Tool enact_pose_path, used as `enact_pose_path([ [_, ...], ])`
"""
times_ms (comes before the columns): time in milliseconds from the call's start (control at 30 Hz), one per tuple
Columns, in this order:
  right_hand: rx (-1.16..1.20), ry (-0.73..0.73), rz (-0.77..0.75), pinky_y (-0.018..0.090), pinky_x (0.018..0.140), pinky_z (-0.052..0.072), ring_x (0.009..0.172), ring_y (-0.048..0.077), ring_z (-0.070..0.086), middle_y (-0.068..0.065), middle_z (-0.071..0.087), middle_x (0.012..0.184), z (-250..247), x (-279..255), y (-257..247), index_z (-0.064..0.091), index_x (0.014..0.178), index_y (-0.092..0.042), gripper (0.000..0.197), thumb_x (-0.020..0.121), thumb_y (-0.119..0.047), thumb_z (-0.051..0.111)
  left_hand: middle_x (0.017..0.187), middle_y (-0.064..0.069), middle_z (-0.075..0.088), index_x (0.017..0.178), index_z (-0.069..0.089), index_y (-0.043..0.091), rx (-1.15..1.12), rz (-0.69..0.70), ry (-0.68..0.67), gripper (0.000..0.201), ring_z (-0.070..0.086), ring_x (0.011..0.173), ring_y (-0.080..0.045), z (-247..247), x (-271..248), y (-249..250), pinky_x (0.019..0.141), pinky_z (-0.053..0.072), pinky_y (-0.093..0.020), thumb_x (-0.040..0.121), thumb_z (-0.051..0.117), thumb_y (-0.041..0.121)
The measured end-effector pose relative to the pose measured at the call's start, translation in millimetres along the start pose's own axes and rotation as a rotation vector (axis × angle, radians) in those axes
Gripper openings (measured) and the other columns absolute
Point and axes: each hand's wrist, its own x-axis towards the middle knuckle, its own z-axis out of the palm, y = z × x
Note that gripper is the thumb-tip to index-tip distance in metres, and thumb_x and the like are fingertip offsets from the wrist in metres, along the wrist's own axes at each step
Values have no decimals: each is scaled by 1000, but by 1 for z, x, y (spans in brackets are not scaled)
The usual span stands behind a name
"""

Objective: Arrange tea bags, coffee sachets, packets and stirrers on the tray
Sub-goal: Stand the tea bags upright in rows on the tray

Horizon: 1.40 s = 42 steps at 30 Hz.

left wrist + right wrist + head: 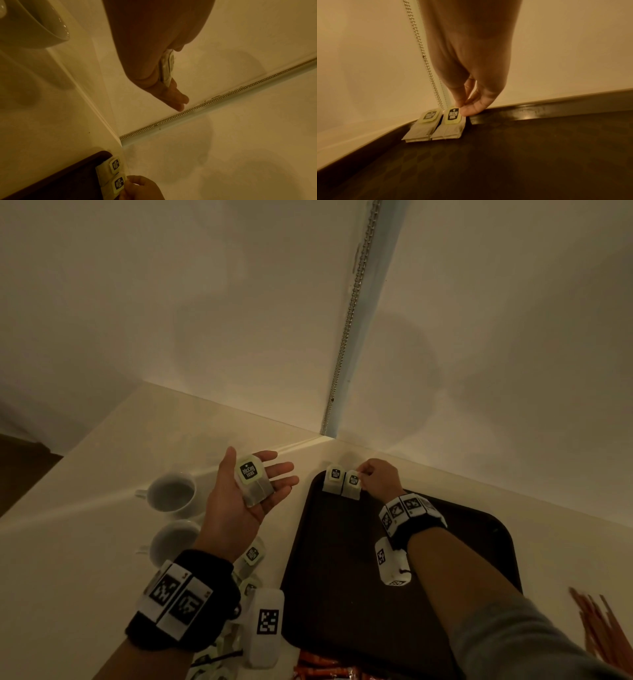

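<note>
At tray point(479, 529) far rim: right hand point(378, 479) grip pinches second tea bag point(352, 484); left hand point(246, 494) flat, released, cradling tea bag point(255, 482).

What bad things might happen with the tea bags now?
The tea bag lies loose on the flat left hand, so a tilt might drop it. The right hand pinches a tea bag's tag at the tray rim; a nudge might knock the neighbouring tea bag crooked.

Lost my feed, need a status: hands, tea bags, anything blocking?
Left hand open, tea bag on palm. Right hand pinching second tea bag at tray far edge, beside first. Nothing blocking.
</note>
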Motion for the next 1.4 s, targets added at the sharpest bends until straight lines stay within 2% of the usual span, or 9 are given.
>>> enact_pose_path([
  [133,31,8,33,38,87,52,93,26,64,14,68,102,2,2,2,66,91,-6,7,86,-7,62,90,-14,73,103,61,9,4,-18,-21,65,71,74,-25,0,1,-1,56,56,-25,96,19,58],
  [267,83,59,-55,22,76,44,92,17,59,5,64,102,-10,-9,-22,63,102,-12,20,88,-25,63,93,-19,72,109,59,10,56,-70,-102,75,71,75,-29,2,0,0,55,57,-27,91,12,66],
  [467,312,-248,-646,6,68,37,82,-2,54,-5,65,93,-59,-87,-124,69,96,-21,10,87,-20,66,99,-18,72,116,59,18,255,-60,-209,81,71,85,-31,17,0,1,63,59,-31,87,2,69],
  [567,258,-253,-813,12,69,40,78,3,56,-2,64,82,-74,-112,-148,71,88,-14,6,82,-16,71,110,-8,71,115,61,24,306,3,-276,75,68,99,-27,26,-6,3,73,59,-33,83,12,71],
  [700,83,-149,-863,21,68,47,69,9,60,-3,68,76,-96,-122,-162,72,87,-15,9,84,-23,69,112,5,65,118,61,26,346,262,-324,43,62,105,-13,26,-11,0,85,55,-33,81,63,46],
  [800,-96,-36,-896,22,65,44,64,3,53,-12,63,71,-113,-130,-171,72,84,-22,14,83,-34,66,99,2,70,112,63,15,361,399,-318,40,65,96,-15,28,-16,-4,82,52,-27,74,75,16],
  [1033,-180,37,-871,24,55,42,52,7,52,-6,60,57,-126,-141,-185,69,71,-18,27,86,-41,62,97,1,73,99,68,26,299,356,-351,24,68,89,-16,40,-26,-11,73,53,-25,75,72,20],
  [1233,-101,-22,-842,16,51,34,49,11,47,-1,53,51,-126,-139,-184,64,64,-10,33,88,-33,62,93,1,72,97,64,17,103,231,-352,18,68,81,-13,40,-31,-10,70,51,-23,80,63,24],
  [1400,-22,-78,-827,10,59,41,62,2,56,-10,63,67,-128,-140,-178,70,78,-19,15,86,-31,66,89,1,73,99,61,13,111,252,-337,23,69,78,-14,42,-32,-5,68,52,-21,76,60,16],
])
